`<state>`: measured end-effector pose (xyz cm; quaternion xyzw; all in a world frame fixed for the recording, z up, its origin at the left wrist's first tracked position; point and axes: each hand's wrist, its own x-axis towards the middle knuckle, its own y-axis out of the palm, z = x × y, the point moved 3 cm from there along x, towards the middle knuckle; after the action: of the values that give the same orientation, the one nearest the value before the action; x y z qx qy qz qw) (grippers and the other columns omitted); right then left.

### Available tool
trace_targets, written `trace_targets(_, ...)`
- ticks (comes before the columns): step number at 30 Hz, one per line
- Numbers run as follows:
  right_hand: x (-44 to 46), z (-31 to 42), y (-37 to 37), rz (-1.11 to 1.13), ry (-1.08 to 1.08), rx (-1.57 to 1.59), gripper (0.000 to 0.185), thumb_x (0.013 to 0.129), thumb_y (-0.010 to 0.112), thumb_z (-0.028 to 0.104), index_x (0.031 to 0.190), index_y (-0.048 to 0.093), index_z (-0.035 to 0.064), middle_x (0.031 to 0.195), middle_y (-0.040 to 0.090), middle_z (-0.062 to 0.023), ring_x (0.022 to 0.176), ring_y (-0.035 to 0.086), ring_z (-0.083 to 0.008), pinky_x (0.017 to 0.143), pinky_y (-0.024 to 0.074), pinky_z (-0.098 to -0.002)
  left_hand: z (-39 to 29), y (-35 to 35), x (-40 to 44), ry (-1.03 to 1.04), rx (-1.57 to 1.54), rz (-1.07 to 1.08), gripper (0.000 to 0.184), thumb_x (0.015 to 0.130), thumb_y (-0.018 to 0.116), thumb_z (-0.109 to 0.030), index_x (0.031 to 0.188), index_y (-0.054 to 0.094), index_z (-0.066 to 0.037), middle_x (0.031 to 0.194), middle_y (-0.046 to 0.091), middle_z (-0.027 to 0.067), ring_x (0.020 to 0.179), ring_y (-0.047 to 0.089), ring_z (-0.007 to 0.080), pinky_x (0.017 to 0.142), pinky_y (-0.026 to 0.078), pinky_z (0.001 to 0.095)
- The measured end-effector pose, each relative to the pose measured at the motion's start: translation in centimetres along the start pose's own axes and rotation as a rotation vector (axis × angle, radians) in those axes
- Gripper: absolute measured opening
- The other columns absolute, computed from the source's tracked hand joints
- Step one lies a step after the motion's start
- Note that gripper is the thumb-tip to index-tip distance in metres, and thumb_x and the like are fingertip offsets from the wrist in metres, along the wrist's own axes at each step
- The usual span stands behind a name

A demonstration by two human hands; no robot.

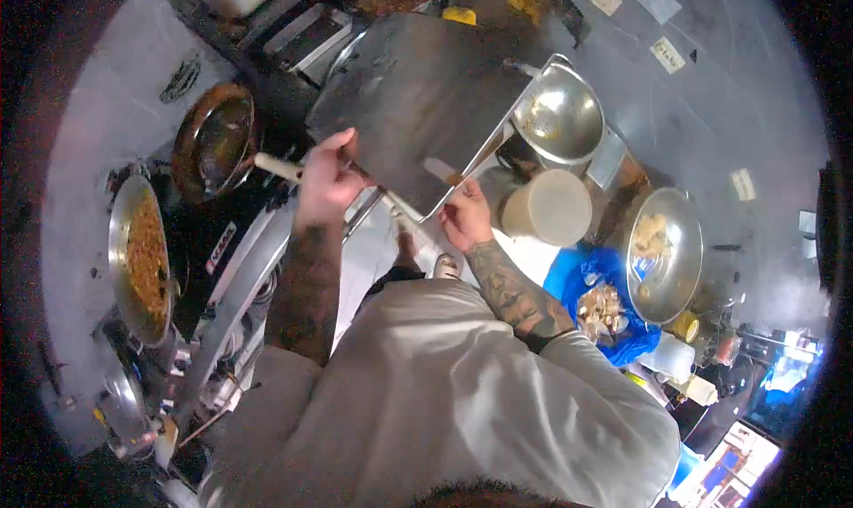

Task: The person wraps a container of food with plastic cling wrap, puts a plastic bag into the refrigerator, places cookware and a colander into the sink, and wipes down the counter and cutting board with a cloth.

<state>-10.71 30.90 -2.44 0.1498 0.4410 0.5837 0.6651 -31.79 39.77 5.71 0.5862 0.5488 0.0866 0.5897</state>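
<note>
Facing the dark tray (413, 104) just ahead, with the right hand (466, 216) curled at its bright rim (507, 120) slanting away forward-right, the left hand (329, 186) beside its near left edge, both holds impossible to tell.

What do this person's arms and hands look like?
Dark tattoos cover much of the left forearm and right forearm. The left hand and right hand are ungloved. A loose, pale shirt has sleeves ending near the elbows.
</note>
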Motion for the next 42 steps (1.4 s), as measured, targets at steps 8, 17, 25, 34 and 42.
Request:
trace_targets(8, -0.6, 3.4, -3.5, -0.198, -0.064, -0.089, 0.027, 0.088, 0.053, 0.033, 0.099, 0.054, 0.0083, 0.087, 0.054, -0.0057, 0.085, 0.053, -0.0185, 0.069, 0.0454, -0.0361, 1.6, -3.0, 2.7, 0.136, 0.136, -0.060, 0.028, 0.086, 0.058, -0.026, 0.104, 0.059, -0.005, 0.107, 0.064, 0.0110, 0.100, 0.058, 0.0309, 0.094, 0.042, 0.0478)
trace_targets(17, 1.7, 9.4, 0.9, -0.410, -0.367, -0.188, 0.067, 0.089, 0.048, 0.052, 0.134, 0.045, 0.0018, 0.133, 0.050, -0.0132, 0.116, 0.050, -0.0288, 0.098, 0.0398, -0.0424, 0.7, 0.5, 0.5, 0.220, 0.135, -0.196, 0.009, 0.079, 0.059, -0.018, 0.079, 0.060, -0.009, 0.075, 0.060, 0.0057, 0.076, 0.056, 0.0229, 0.073, 0.045, 0.0374)
trace_targets(25, 6.5, 11.1, -1.2, -0.437, -0.093, -0.148, 0.042, 0.089, 0.048, 0.042, 0.104, 0.063, 0.0064, 0.098, 0.065, -0.0077, 0.080, 0.062, -0.0265, 0.067, 0.0513, -0.0429, 0.0, -0.3, 1.0, 0.171, 0.093, -0.224, 0.008, 0.080, 0.058, -0.016, 0.077, 0.058, -0.009, 0.075, 0.059, 0.0058, 0.074, 0.056, 0.0222, 0.073, 0.047, 0.0357)
trace_targets(34, 7.0, 10.1, -2.4, -0.379, -0.215, -0.032, 0.027, 0.090, 0.045, 0.030, 0.092, 0.063, 0.0098, 0.087, 0.064, -0.0061, 0.076, 0.061, -0.0224, 0.065, 0.0501, -0.0392, -1.0, 0.2, 3.8, 0.339, 0.082, -0.091, 0.019, 0.083, 0.056, -0.021, 0.093, 0.058, -0.005, 0.094, 0.064, 0.0095, 0.090, 0.059, 0.0289, 0.090, 0.045, 0.0452)
trace_targets(42, 5.1, 11.0, 0.7, -0.329, -0.285, 0.162, 0.036, 0.094, 0.043, 0.036, 0.113, 0.059, 0.0097, 0.112, 0.061, -0.0056, 0.102, 0.057, -0.0260, 0.089, 0.0450, -0.0496, -0.8, 4.2, -0.3, 0.365, 0.031, -0.048, 0.021, 0.085, 0.055, -0.014, 0.100, 0.059, 0.000, 0.097, 0.065, 0.0096, 0.091, 0.062, 0.0251, 0.084, 0.050, 0.0395)
